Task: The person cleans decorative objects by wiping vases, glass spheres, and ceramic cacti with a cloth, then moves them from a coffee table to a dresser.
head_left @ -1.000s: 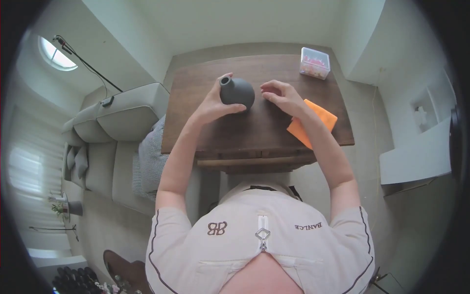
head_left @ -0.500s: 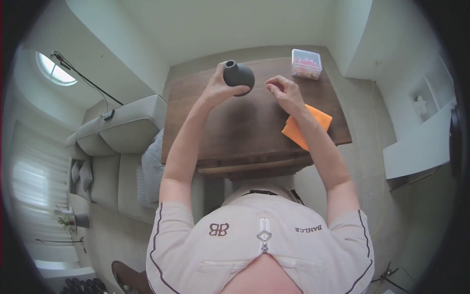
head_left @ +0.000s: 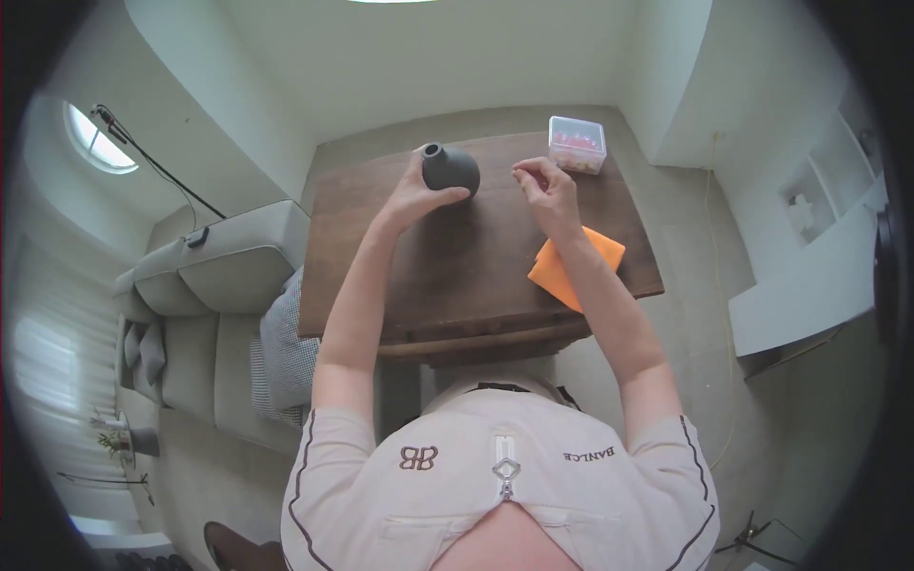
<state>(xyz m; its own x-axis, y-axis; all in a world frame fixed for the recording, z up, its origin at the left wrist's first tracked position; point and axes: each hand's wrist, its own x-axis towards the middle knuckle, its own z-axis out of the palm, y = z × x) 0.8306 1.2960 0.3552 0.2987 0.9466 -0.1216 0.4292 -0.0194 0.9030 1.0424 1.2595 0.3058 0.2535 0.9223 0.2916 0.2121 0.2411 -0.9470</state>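
Observation:
A round dark grey vase [head_left: 451, 169] with a narrow neck stands toward the far side of the brown wooden table [head_left: 457, 266]. My left hand [head_left: 411, 194] wraps around its left side and grips it. My right hand [head_left: 543, 188] hovers a little to the right of the vase, fingers curled loosely with nothing in them. An orange cloth [head_left: 571, 265] lies on the table under my right forearm. A clear plastic box [head_left: 576, 144] holding pinkish and yellow items sits at the table's far right corner.
A light grey sofa [head_left: 205, 295] stands to the left of the table with a checked cushion [head_left: 276, 352] on it. A white cabinet [head_left: 809, 285] is at the right. A floor lamp [head_left: 143, 157] leans over the sofa.
My left hand has carried the vase away from me toward the table's far side and set it more upright. My right hand has followed forward, off the orange cloth.

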